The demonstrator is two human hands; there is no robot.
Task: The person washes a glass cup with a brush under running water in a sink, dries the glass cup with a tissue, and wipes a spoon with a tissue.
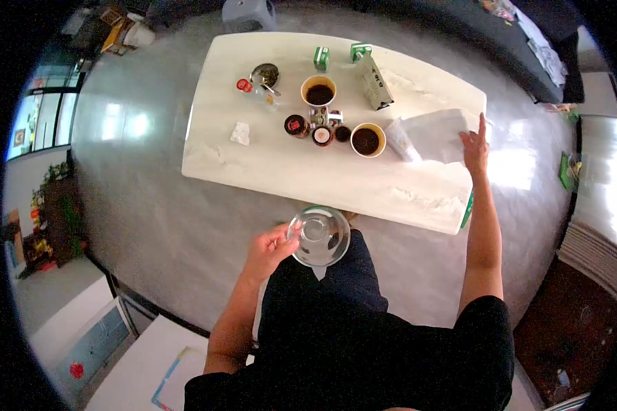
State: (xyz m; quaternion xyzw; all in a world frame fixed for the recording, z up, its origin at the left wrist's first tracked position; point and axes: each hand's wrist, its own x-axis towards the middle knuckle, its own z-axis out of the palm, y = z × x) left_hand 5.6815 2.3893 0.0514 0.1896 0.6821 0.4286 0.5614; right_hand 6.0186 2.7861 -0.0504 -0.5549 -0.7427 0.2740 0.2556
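My left hand (270, 251) grips the rim of a clear glass bowl (319, 259), held above my lap, short of the table's front edge. At the table's right end, my right hand (477, 152) has its index finger stretched out and its thumb apart. It is at the edge of a translucent plastic sheet or bag (435, 133); whether it presses on it I cannot tell. Beside that lies a rolled clear plastic packet (403, 140). Two paper cups, a near one (367, 140) and a far one (319, 90), hold something dark.
On the white table (288, 168) stand a red-lidded jar (296, 126), smaller jars (322, 136), a red-capped bottle (257, 92), a dark bowl (265, 75), green boxes (321, 59), a printed pouch (376, 83) and a crumpled tissue (240, 133). A grey stool (249, 14) stands behind.
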